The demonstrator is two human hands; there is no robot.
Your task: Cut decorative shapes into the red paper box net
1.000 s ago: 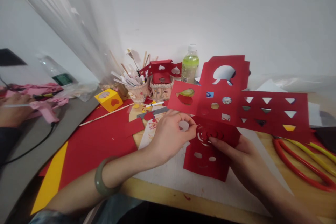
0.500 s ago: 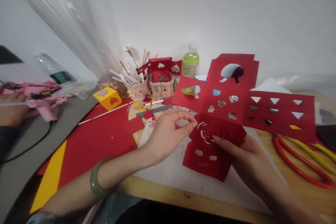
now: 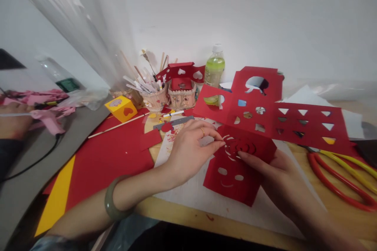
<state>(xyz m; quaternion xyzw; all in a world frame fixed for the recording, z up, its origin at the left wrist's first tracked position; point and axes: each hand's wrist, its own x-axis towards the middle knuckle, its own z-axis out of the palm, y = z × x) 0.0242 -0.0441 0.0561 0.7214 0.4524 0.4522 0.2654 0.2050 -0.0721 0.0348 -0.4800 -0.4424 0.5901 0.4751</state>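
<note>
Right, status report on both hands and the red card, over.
Left hand pinching the cut-out red card sheet at its curved slits. Right hand gripping the sheet's right edge. Nothing in the way.

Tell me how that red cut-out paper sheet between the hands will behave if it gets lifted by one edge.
The red paper sheet looks thin, so it would probably sag and flop. Its many cut-out holes leave narrow strips that seem apt to tear. The left hand and right hand both pinch one flap, which suggests it is light and wants two-handed support.

Red and yellow rubber loops (image 3: pixel 338 180) cut off at right edge — a co-worker's blurred hand (image 3: pixel 13 123) at left
</note>
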